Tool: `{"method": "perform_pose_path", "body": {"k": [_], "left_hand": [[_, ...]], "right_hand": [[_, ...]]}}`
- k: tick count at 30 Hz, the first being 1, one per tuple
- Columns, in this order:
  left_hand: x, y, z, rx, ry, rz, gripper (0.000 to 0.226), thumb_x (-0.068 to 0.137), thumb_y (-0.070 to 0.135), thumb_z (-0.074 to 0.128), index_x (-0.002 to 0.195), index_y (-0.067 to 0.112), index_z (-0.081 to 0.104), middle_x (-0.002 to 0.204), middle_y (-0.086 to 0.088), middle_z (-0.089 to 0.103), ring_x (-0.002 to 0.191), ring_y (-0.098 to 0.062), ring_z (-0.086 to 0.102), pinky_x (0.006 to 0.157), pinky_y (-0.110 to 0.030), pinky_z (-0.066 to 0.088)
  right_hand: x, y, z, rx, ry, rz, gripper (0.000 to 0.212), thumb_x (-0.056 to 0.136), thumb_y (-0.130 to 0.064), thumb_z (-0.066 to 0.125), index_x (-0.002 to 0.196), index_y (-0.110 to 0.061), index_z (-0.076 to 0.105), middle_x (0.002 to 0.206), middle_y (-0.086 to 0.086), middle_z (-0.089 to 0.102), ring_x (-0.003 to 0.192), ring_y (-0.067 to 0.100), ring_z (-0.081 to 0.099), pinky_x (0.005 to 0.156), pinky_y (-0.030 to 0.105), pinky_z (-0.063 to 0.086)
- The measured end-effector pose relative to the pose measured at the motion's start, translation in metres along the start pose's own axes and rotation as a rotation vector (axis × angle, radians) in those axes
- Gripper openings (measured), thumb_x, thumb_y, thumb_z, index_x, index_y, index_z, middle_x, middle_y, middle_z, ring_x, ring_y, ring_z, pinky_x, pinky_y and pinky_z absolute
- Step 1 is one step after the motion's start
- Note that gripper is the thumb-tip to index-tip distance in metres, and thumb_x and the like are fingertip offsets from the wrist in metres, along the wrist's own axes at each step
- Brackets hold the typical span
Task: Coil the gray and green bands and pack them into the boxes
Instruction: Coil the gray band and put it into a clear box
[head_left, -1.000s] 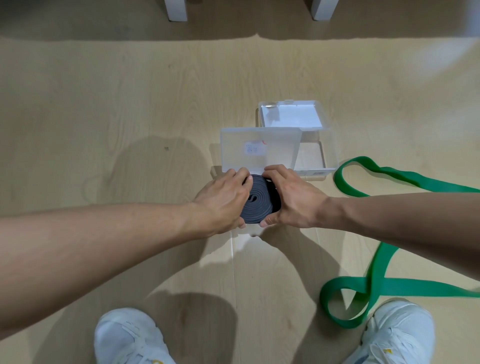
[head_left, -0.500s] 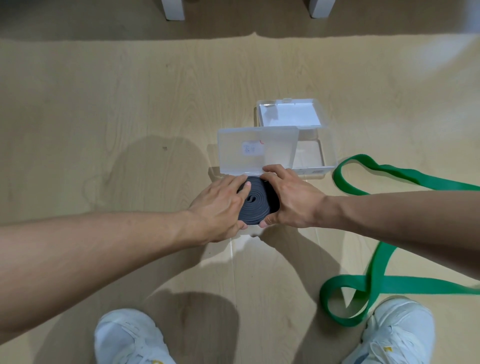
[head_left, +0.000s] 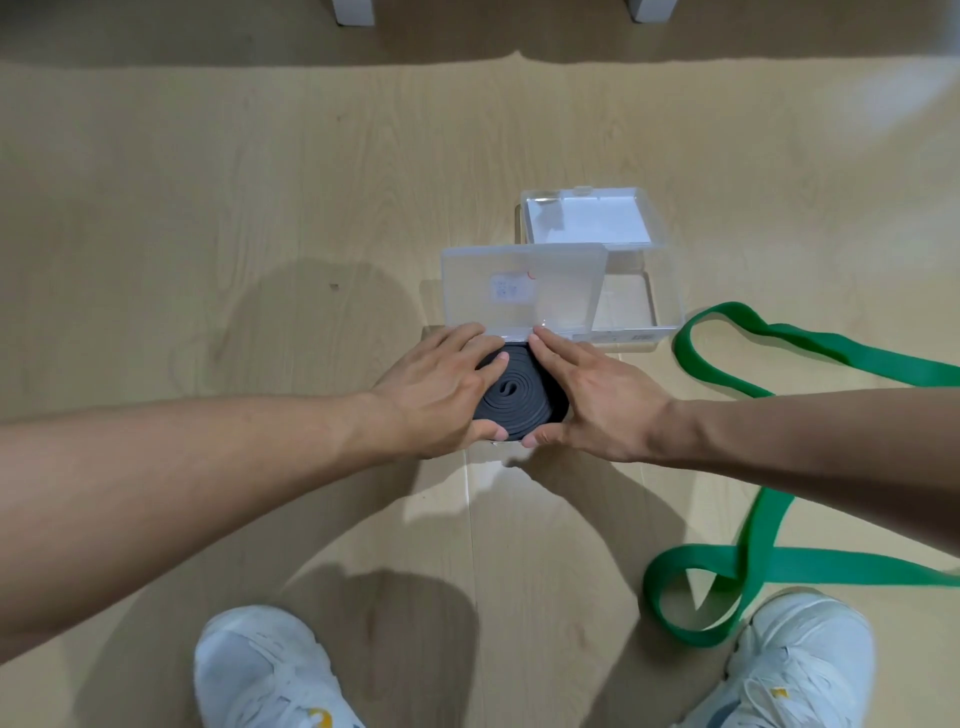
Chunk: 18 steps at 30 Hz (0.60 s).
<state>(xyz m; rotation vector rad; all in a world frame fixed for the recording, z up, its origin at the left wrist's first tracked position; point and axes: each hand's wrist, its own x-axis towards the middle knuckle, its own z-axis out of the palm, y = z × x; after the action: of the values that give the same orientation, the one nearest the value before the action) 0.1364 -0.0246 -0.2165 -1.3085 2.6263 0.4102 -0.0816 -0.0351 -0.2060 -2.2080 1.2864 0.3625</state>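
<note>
Since the earlier frames the fingers of both hands have flattened and slid forward over the coil, their tips now reaching the hinge edge of the raised lid, where a second ago they curled more tightly round the roll. The gray band (head_left: 519, 402) is a matte, rubbery strip wound into a flat spiral, its layers showing as concentric ridges, and it sits low in the near clear box (head_left: 496, 446), most of whose walls the hands hide. The left hand (head_left: 441, 389) lies on the coil's left side, fingers straight and close together across its top, thumb against the near edge; the right hand (head_left: 592, 400) mirrors it on the right, fingers extended along the coil's far right rim, thumb at the near edge, so the band is pressed between and under both. The box's translucent plastic lid (head_left: 519, 291) stands upright just beyond the fingertips and bears a small label. A second clear box (head_left: 670, 291) stands open behind and to the right, touching the first. The green band (head_left: 769, 566), glossy and flat, lies uncoiled in loose loops on the pale wood-grain floor (head_left: 208, 208) to the right, its near loop just beside a white shoe (head_left: 810, 660); it has not moved.
</note>
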Motion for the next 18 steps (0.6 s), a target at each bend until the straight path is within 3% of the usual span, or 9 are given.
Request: {"method": "perform_pose_path", "body": {"k": [5, 12, 18], "left_hand": [[0.0, -0.009, -0.003, -0.072, -0.05, 0.014, 0.092, 0.088, 0.07, 0.057, 0.155, 0.01, 0.037, 0.162, -0.008, 0.033, 0.148, -0.024, 0.03, 0.122, -0.033, 0.019], [-0.001, 0.002, -0.004, -0.097, -0.046, -0.018, 0.087, 0.091, 0.062, 0.061, 0.153, 0.005, 0.037, 0.162, -0.012, 0.032, 0.147, -0.026, 0.03, 0.12, -0.03, 0.022], [-0.004, 0.006, -0.002, -0.054, -0.048, -0.032, 0.089, 0.095, 0.061, 0.055, 0.156, 0.001, 0.03, 0.163, -0.016, 0.028, 0.15, -0.032, 0.025, 0.123, -0.033, 0.016]], "right_hand": [[0.005, -0.002, -0.004, 0.029, 0.044, 0.0, 0.121, 0.07, -0.074, 0.073, 0.16, -0.015, 0.017, 0.163, -0.003, 0.021, 0.147, 0.02, 0.03, 0.118, 0.039, 0.034], [0.015, 0.003, -0.001, 0.1, 0.072, 0.021, 0.116, 0.054, -0.063, 0.089, 0.147, -0.02, 0.035, 0.141, -0.005, 0.038, 0.111, 0.025, 0.062, 0.091, 0.044, 0.054], [0.017, 0.007, -0.001, 0.192, 0.032, 0.003, 0.118, 0.059, -0.052, 0.093, 0.153, -0.018, 0.031, 0.15, -0.003, 0.031, 0.123, 0.026, 0.057, 0.104, 0.044, 0.048]]}}
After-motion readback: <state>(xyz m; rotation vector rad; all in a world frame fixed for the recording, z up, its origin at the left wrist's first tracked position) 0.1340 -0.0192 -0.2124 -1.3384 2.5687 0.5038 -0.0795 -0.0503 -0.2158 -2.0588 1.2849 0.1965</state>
